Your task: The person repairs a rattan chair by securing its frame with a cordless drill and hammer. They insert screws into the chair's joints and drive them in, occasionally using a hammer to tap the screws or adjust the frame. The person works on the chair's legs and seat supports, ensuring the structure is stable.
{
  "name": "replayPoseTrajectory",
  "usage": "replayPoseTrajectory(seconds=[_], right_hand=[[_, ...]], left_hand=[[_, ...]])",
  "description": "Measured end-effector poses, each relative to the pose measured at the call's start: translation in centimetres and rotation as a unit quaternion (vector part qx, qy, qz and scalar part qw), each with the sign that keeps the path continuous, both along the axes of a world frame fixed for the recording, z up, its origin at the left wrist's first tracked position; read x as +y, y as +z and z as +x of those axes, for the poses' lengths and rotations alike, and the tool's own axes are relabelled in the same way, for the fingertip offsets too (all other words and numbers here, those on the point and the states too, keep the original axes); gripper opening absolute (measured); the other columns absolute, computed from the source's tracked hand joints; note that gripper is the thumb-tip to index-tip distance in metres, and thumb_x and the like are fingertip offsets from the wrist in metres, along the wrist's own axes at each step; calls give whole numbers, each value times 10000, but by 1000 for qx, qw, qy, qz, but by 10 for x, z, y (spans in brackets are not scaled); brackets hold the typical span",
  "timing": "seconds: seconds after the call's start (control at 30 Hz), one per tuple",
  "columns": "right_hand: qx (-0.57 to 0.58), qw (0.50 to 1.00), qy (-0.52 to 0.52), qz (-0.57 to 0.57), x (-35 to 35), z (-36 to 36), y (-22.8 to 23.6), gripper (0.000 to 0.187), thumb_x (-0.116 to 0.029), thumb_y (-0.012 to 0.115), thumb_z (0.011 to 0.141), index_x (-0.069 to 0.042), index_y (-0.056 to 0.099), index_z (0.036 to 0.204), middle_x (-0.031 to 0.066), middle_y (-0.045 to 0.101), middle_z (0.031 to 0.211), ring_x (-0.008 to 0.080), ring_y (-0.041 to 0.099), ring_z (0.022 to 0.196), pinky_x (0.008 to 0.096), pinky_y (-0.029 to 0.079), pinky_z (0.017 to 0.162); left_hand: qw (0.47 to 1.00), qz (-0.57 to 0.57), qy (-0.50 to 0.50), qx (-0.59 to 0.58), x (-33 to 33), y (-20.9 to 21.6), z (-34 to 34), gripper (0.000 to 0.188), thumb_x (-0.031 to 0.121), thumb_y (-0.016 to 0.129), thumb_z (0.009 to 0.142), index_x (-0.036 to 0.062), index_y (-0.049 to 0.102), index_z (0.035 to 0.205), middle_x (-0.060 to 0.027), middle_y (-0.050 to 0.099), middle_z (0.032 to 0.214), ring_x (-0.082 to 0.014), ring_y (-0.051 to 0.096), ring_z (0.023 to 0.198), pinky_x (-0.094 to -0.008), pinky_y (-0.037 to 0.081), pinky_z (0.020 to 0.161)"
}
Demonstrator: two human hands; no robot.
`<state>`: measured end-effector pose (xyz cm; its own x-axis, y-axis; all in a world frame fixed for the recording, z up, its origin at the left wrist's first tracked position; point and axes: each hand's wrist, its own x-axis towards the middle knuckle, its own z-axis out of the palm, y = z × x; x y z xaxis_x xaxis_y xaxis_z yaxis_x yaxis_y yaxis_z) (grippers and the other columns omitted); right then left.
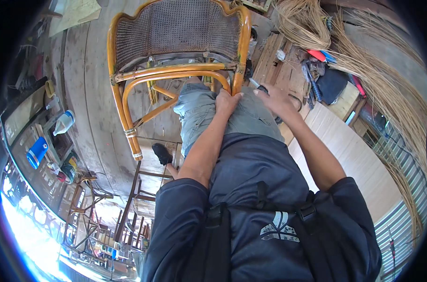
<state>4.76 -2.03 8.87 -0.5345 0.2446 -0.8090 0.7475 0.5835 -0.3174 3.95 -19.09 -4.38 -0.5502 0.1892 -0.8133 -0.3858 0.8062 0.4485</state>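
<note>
A rattan chair (pixel 178 29) with a dark woven cane back and a glossy honey-coloured pole frame lies tipped in front of me, its frame reaching my lap. My left hand (pixel 228 102) is closed round the frame at the near right corner, where the curved pole meets the straight one. Just right of it, above my thigh, my right hand (pixel 275 99) is closed on a small knife-like tool (pixel 255 84) with a black handle and a pale, narrow end pointing at the chair. The exact kind of tool is hard to make out.
Bundles of rattan strands (pixel 359 56) spread along the right. Several hand tools (pixel 309 82) lie near a dark cloth (pixel 333 85). A pale board (pixel 349 155) is by my right side. On the left are a blue container (pixel 37 152), a white bottle (pixel 64 122) and bare chair frames (pixel 84 207).
</note>
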Motion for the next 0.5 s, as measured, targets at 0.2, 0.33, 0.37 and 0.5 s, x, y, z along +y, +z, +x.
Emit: replayPoseTrajectory(seconds=[0.2,0.33,0.37,0.5], right_hand=[[159,987,-35,-5,-15,28,-25,393,-217,591,763,-69,532,1122,234,614,922,401,582,910,466,456,790],[119,992,-38,-1,-20,19,-33,411,-208,596,784,-76,516,1165,227,611,889,379,597,878,430,469,750],[117,992,-41,0,-20,17,-35,411,-207,593,785,-79,515,1168,231,610,884,380,598,875,433,470,747],[107,994,-31,24,-24,19,-42,408,-230,570,804,-90,510,1183,231,613,897,384,598,883,446,473,754]], left_hand=[[1000,-5,-13,-19,-2,-14,3,702,444,728,686,-109,479,1040,-306,604,958,-418,595,933,-433,471,807],[999,-6,-29,-29,-1,-13,0,722,465,719,689,-118,478,1041,-307,604,961,-417,598,930,-434,474,802],[999,-9,-32,-29,-1,-13,0,724,467,718,689,-120,477,1040,-307,604,963,-416,598,930,-433,474,803],[999,-5,-40,2,-5,-33,7,607,452,703,694,-90,523,900,-261,617,861,-383,620,859,-421,487,772]])
